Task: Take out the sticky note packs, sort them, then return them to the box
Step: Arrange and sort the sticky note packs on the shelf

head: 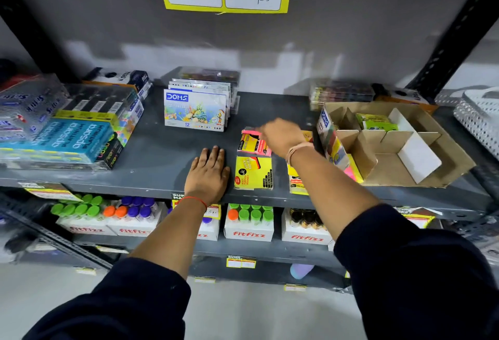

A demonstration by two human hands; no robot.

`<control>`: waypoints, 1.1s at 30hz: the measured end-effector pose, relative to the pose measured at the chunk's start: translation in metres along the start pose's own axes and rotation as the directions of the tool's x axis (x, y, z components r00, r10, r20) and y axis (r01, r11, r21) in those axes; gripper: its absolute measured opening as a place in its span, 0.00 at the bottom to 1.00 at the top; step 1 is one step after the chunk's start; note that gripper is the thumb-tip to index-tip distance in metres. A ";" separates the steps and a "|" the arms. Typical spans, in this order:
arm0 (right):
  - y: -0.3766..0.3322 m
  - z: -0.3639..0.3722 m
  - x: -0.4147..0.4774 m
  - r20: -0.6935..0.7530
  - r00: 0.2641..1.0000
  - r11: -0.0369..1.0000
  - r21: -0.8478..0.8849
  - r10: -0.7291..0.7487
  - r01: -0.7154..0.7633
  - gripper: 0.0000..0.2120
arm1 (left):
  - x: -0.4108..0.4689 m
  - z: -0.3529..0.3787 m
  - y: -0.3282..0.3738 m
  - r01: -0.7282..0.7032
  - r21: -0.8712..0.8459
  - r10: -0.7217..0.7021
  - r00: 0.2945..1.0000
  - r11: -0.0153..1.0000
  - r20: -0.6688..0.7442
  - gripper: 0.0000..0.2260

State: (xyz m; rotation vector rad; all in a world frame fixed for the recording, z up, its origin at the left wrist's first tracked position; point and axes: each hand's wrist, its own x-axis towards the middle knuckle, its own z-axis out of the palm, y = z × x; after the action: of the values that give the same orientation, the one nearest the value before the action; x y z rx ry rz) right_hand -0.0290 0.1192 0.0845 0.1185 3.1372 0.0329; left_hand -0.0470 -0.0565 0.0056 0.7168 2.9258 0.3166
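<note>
A cardboard box [421, 174] with dividers sits on the right of the grey shelf [162, 156]; a green pack [376, 122] lies in its back compartment. A pink sticky note pack [252, 143] and a yellow pack [253, 173] lie in the middle of the shelf. Another yellow pack [295, 181] lies partly under my right arm. My left hand [208, 172] rests flat on the shelf, left of the yellow pack. My right hand [280, 134] is blurred, over the pink pack's far right edge; whether it grips it is unclear.
A stack of DOMS colour boxes [194, 110] stands behind the packs. Apsara pencil boxes [73, 137] and pen packs fill the left. A white mesh basket [478, 120] sits far right. Fitfizz bottle boxes [248, 223] line the shelf below.
</note>
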 end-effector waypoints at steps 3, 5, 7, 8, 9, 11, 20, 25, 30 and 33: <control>-0.007 0.019 0.000 0.066 0.998 0.995 -0.099 -0.024 0.030 0.12 | 0.000 0.001 0.000 -0.009 0.011 0.009 1.000 1.000 -0.001 0.23; -0.007 0.023 0.004 0.078 0.997 0.998 -0.046 -0.029 0.033 0.12 | 0.001 0.000 -0.001 -0.012 0.010 0.012 1.000 1.000 -0.002 0.23; -0.001 0.014 0.003 0.118 0.993 0.990 0.140 -0.025 0.008 0.16 | 0.000 0.000 -0.002 -0.007 -0.001 0.007 1.000 1.000 0.009 0.23; 0.005 0.004 0.000 0.136 0.991 0.966 0.257 -0.009 -0.027 0.18 | 0.000 -0.001 -0.002 -0.006 -0.003 0.006 1.000 1.000 0.015 0.23; 0.014 -0.007 -0.006 0.134 0.991 0.938 0.342 0.009 -0.055 0.20 | 0.000 0.000 -0.002 -0.008 0.000 0.008 1.000 1.000 0.021 0.23; 0.035 -0.026 -0.018 0.153 0.988 0.936 0.344 0.019 -0.071 0.23 | 0.001 0.000 -0.002 -0.008 0.006 0.008 1.000 1.000 0.024 0.23; 0.050 0.004 -0.067 0.512 0.855 0.989 0.064 0.081 -0.132 0.36 | -0.002 0.000 0.000 -0.009 0.016 0.008 1.000 1.000 0.030 0.23; 0.058 0.003 -0.074 0.451 0.890 0.968 0.187 0.066 -0.166 0.28 | -0.004 0.001 0.001 -0.015 0.006 0.014 0.999 1.000 0.040 0.23; 0.059 -0.007 -0.071 0.373 0.926 0.942 0.286 0.061 -0.177 0.20 | -0.003 -0.001 0.000 -0.019 0.013 0.018 0.999 1.000 0.032 0.23; 0.060 -0.011 -0.066 0.367 0.928 0.940 0.292 0.058 -0.175 0.12 | -0.002 -0.001 0.001 -0.022 0.019 0.021 0.999 1.000 0.026 0.23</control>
State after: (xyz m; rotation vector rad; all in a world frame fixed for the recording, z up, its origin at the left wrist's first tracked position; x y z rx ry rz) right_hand 0.0417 0.1741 0.0967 0.2799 2.7423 -0.4487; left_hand -0.0452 -0.0571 0.0068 0.7499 2.9023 0.2797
